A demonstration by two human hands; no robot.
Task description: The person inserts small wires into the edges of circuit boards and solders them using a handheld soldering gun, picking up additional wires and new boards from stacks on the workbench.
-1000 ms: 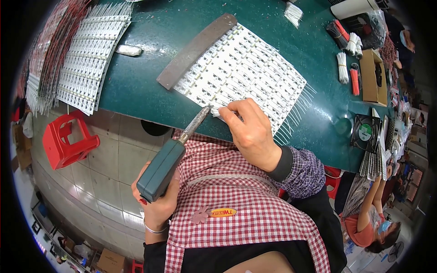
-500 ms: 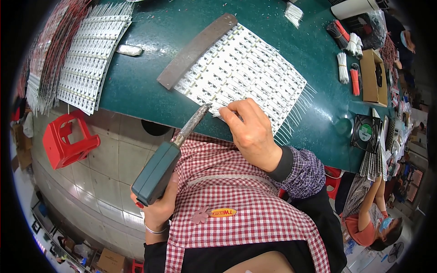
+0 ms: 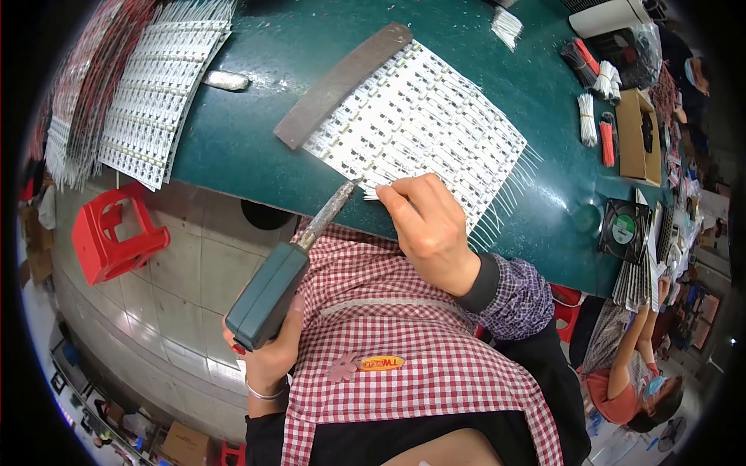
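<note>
My left hand (image 3: 272, 342) is closed round the handle of a dark green soldering gun (image 3: 268, 295). Its metal barrel slants up to the right, and the tip meets the near edge of a white panel of small circuit boards (image 3: 420, 116). Just right of that tip, my right hand (image 3: 427, 225) pinches a thin white wire, mostly hidden by the fingers. Rows of dark components cover the panel, and white wires (image 3: 509, 190) trail off its right side. A brown curved metal bar (image 3: 342, 85) lies along the panel's left edge.
More wired panels (image 3: 159, 85) are stacked at the table's left, near a silvery lump (image 3: 225, 80). Wire bundles (image 3: 587, 120), a cardboard box (image 3: 639, 144) and a black fan (image 3: 624, 229) sit at right. A red stool (image 3: 116, 233) stands below left; a co-worker (image 3: 625, 380) sits at right.
The view has shifted slightly, so the table's things appear a little to the right. Both hands keep nearly the same pose, the soldering gun's tip still at the panel's near edge.
</note>
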